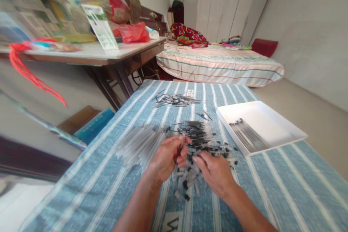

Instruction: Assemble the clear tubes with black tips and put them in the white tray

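Above the heap of pen parts, my left hand (172,154) is closed, its fingers curled round something blurred and too small to name. Just right of it, my right hand (214,174) pinches down at the pile of clear pen caps and black plugs (190,177); whatever sits between its fingertips is hidden. A stack of clear pen barrels (141,143) lies to the left of my hands. Dark pen refills (194,128) lie bunched just beyond them. Farther off is a loose spread of thin refills (176,99).
A white open box (277,116) at the right holds a row of assembled-looking pens (247,136). All this rests on a blue striped cloth (108,188). A cluttered side table (122,52) stands at the left, with red string (35,76) hanging over its edge. Behind is a bed (217,63).
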Demonstrator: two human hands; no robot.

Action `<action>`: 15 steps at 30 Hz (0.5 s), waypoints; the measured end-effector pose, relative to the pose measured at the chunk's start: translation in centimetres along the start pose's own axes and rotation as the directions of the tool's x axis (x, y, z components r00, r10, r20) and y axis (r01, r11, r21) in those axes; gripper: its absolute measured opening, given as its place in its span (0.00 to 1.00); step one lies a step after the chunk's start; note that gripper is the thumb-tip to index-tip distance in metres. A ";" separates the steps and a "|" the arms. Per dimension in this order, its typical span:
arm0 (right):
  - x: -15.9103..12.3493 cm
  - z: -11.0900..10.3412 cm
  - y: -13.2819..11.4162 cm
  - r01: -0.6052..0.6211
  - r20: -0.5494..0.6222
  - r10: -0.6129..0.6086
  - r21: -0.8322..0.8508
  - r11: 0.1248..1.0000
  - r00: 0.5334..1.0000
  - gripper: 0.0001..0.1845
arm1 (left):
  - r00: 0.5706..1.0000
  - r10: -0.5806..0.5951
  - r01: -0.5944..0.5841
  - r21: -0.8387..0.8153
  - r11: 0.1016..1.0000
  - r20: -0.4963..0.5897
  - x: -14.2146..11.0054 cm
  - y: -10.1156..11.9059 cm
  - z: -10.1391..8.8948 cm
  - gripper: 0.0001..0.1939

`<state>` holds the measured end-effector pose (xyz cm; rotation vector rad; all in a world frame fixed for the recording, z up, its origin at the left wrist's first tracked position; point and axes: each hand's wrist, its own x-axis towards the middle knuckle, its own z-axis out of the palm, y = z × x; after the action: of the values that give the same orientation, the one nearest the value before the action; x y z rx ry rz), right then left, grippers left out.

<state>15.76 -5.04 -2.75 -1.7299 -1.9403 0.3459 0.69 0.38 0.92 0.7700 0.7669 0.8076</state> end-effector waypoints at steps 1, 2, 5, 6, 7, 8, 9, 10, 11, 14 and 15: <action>0.2 0.0 0.3 -0.015 -0.014 0.016 0.062 0.998 1.000 0.22 | 0.999 -0.028 0.027 0.029 0.999 0.026 0.0 -0.3 -0.2 0.11; 0.5 -0.1 0.5 -0.032 -0.035 0.037 0.137 0.990 0.999 0.23 | 0.997 -0.056 0.053 0.063 0.997 0.051 -0.1 -0.5 -0.3 0.12; 1.6 -0.7 1.1 -0.077 -0.043 0.100 0.371 0.925 0.994 0.26 | 0.987 -0.121 0.100 0.188 0.977 0.107 -0.1 -1.3 -0.4 0.13; 1.9 -0.9 1.3 -0.095 -0.008 0.110 0.434 0.896 0.994 0.27 | 0.984 -0.137 0.108 0.228 0.968 0.118 -0.2 -1.6 -0.3 0.13; 2.3 -1.1 1.4 -0.116 0.038 0.112 0.487 0.865 0.993 0.27 | 0.981 -0.151 0.114 0.268 0.957 0.121 -0.2 -1.8 -0.3 0.13; 2.6 -1.2 1.5 -0.140 0.085 0.111 0.531 0.836 0.990 0.27 | 0.979 -0.164 0.121 0.305 0.945 0.120 -0.2 -2.0 -0.2 0.13; 2.7 -1.2 1.6 -0.163 0.127 0.110 0.564 0.810 0.986 0.26 | 0.977 -0.176 0.127 0.338 0.932 0.117 -0.2 -2.2 -0.2 0.13; 2.9 -1.2 1.7 -0.180 0.161 0.104 0.588 0.788 0.981 0.26 | 0.976 -0.186 0.133 0.366 0.921 0.113 -0.3 -2.3 -0.1 0.13; 2.9 -1.1 1.8 -0.192 0.188 0.096 0.604 0.773 0.977 0.26 | 0.974 -0.197 0.139 0.390 0.910 0.111 -0.3 -2.3 -0.1 0.13; 2.7 -1.0 2.3 -0.226 0.289 0.048 0.624 0.748 0.956 0.24 | 0.965 -0.233 0.156 0.448 0.880 0.123 -0.3 -2.3 -0.1 0.15; 2.7 -1.1 2.4 -0.241 0.324 0.032 0.628 0.740 0.945 0.23 | 0.963 -0.241 0.159 0.464 0.871 0.123 -0.3 -2.3 -0.1 0.15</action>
<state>18.25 -2.23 -2.53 -1.3768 -1.5676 1.2534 1.20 -0.90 -0.90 1.1408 0.8690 0.3624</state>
